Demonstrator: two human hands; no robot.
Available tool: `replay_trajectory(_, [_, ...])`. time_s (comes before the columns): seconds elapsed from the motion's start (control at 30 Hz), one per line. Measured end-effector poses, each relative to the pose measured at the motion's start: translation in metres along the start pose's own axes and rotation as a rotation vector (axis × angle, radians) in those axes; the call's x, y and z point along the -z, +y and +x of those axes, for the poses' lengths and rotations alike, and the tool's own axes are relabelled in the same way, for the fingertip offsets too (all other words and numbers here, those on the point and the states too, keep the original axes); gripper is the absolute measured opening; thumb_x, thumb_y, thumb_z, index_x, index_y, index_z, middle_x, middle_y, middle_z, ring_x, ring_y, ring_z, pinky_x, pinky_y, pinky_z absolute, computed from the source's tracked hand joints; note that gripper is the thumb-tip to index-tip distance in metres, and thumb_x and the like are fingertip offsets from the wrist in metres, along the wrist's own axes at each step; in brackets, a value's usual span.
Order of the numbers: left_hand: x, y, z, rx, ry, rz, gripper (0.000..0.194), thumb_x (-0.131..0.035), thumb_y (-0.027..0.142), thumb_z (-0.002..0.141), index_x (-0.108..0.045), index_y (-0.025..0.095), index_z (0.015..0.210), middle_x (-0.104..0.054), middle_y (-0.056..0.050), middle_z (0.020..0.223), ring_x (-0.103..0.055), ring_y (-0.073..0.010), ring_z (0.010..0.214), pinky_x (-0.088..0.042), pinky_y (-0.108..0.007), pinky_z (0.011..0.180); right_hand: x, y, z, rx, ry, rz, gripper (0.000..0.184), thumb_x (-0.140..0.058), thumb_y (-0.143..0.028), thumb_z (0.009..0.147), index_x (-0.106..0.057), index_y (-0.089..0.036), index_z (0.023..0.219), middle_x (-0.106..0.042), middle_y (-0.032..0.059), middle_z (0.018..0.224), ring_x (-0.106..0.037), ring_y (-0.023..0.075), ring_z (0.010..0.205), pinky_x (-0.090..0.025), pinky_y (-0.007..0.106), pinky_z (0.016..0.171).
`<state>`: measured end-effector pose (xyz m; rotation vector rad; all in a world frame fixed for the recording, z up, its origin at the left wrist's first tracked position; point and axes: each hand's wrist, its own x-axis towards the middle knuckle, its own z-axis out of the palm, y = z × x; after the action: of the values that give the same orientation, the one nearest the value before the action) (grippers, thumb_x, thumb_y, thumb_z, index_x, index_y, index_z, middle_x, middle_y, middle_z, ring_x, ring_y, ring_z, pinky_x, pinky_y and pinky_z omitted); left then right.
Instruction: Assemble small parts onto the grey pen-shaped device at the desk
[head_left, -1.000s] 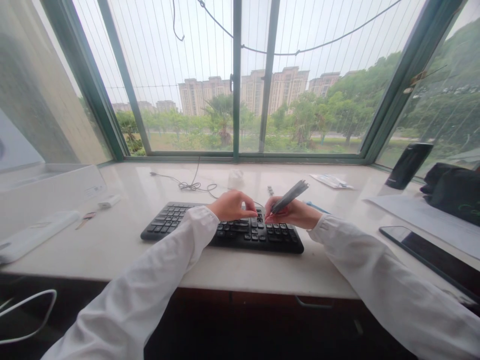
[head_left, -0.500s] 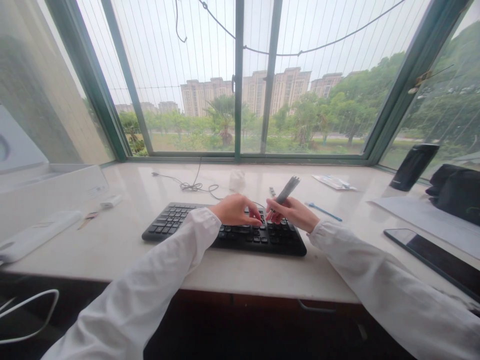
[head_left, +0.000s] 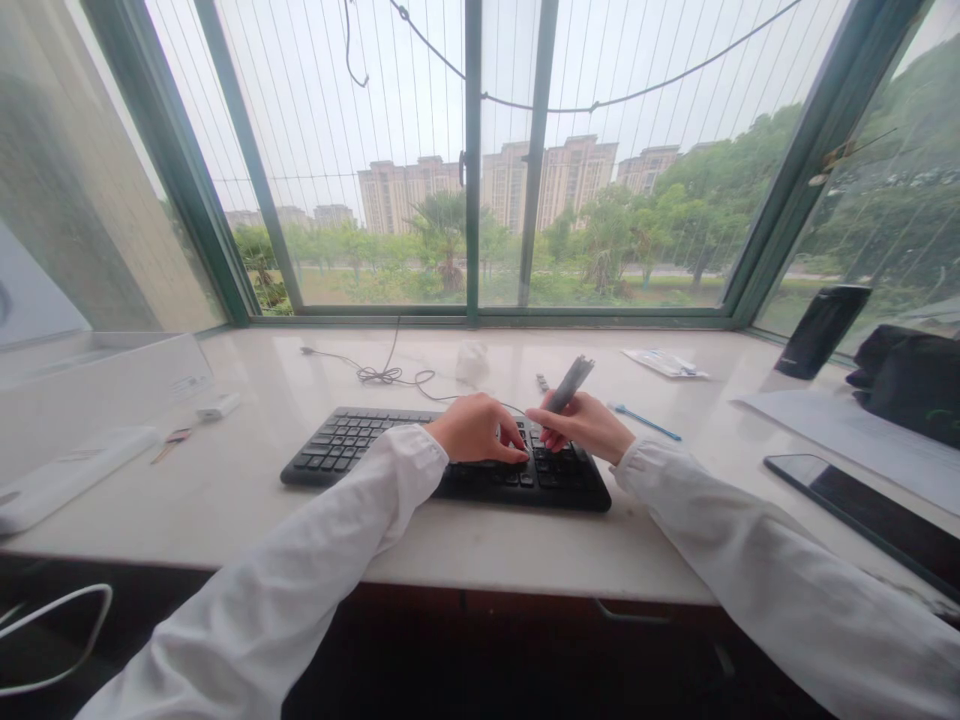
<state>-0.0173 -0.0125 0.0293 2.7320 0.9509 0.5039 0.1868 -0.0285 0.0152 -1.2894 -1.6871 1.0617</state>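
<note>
keyboard (head_left: 330, 450) legends unreadable; right hand (head_left: 591, 426) clamped on grey tool (head_left: 572, 383); left hand's (head_left: 474, 430) grip unclear.

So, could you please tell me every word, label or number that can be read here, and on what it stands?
No text is readable.
Keyboard: key legends too small.
White box: side marking blurred.
Black cylinder: any marking too blurred.
Flat packet: any print too blurred.

A phone (head_left: 862, 512) lies near paper (head_left: 844, 422) and, apparently, a black bag (head_left: 911, 385).

Left hand (head_left: 478, 428) over black keyboard (head_left: 487, 484); grey tool (head_left: 572, 383) in right hand (head_left: 589, 427)
</note>
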Motion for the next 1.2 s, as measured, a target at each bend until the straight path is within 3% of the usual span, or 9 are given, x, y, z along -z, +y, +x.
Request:
replay_trajectory(0.2, [-0.002, 0.0, 0.0, 0.011, 0.015, -0.013, 0.02, -0.071, 0.043, 0.069, -0.077, 0.026, 0.078, -0.069, 0.004, 0.066, -0.057, -0.0092, 0.059, -0.035, -0.021, 0.058, 0.002, -0.002, -0.001, -0.079, -0.055, 0.082, 0.043, -0.081, -0.047, 0.063, -0.048, -0.018, 0.065, -0.065, 0.0009, 0.057, -0.065, 0.0147, 0.054, -0.057, 0.024, 0.053])
replay_trajectory(0.4, [-0.001, 0.0, 0.0, 0.011, 0.008, -0.008, 0.021, -0.072, 0.044, 0.07, -0.077, 0.025, 0.077, -0.069, 0.003, 0.067, -0.057, -0.0098, 0.06, -0.034, -0.022, 0.058, -0.001, -0.001, -0.005, -0.07, -0.053, 0.088, 0.046, -0.08, -0.047, 0.063, -0.044, -0.019, 0.064, -0.066, 0.0001, 0.057, -0.065, 0.0145, 0.054, -0.057, 0.025, 0.054])
replay_trajectory(0.63, [-0.002, -0.005, 0.001, -0.039, 0.047, -0.036, 0.03, -0.071, 0.051, 0.071, -0.074, 0.024, 0.084, -0.071, 0.003, 0.078, -0.06, -0.0111, 0.069, -0.036, -0.021, 0.063, -0.01, 0.0, -0.011, -0.015, 0.023, 0.028, 0.043, -0.075, -0.047, 0.067, -0.042, -0.021, 0.063, -0.064, -0.0021, 0.053, -0.065, 0.0156, 0.054, -0.056, 0.025, 0.05])
replay_trajectory(0.73, [-0.005, -0.007, 0.002, -0.094, 0.067, -0.076, 0.024, -0.069, 0.044, 0.077, -0.072, 0.024, 0.09, -0.072, 0.003, 0.085, -0.061, -0.0102, 0.073, -0.037, -0.02, 0.067, -0.011, 0.002, -0.012, 0.005, 0.024, 0.021, 0.041, -0.073, -0.048, 0.069, -0.042, -0.021, 0.063, -0.063, -0.0026, 0.053, -0.065, 0.0156, 0.055, -0.055, 0.025, 0.05])
replay_trajectory(1.0, [-0.006, -0.014, 0.004, -0.106, 0.051, -0.142, 0.017, -0.072, 0.036, 0.076, -0.073, 0.02, 0.08, -0.07, 0.002, 0.074, -0.057, -0.0082, 0.066, -0.037, -0.018, 0.064, -0.016, -0.001, -0.018, 0.232, 0.09, -0.235, 0.037, -0.065, -0.048, 0.076, -0.043, -0.022, 0.061, -0.061, -0.0023, 0.048, -0.062, 0.0159, 0.048, -0.041, 0.022, 0.041])
replay_trajectory(1.2, [0.003, -0.012, 0.003, -0.17, -0.018, -0.209, 0.016, -0.069, 0.032, 0.078, -0.072, 0.017, 0.084, -0.071, 0.0, 0.076, -0.059, -0.0081, 0.068, -0.04, -0.018, 0.067, -0.017, -0.002, -0.018, 0.249, 0.1, -0.281, 0.036, -0.064, -0.048, 0.077, -0.044, -0.022, 0.061, -0.061, -0.0021, 0.048, -0.062, 0.0164, 0.047, -0.038, 0.022, 0.04])
